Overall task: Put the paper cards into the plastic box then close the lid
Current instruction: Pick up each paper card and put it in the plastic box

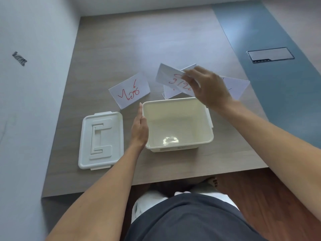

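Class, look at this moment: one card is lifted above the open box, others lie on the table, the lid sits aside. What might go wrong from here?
1. The right hand pinches the lifted card by one edge only; it may slip and miss the box.
2. The cards beneath it overlap, so the next grip may take two.
3. The left hand rests flat against the box wall and may nudge it.

The plastic box (177, 122) beside the left hand (139, 129) was cream-white and plain inside. The lid (101, 140), further left, was white. The paper cards, one (129, 90) beyond the left hand and one (171, 78) in the right hand (207, 87), were white with red handwriting. The desk (139, 49) was grey-brown woodgrain with a blue strip (278, 84).
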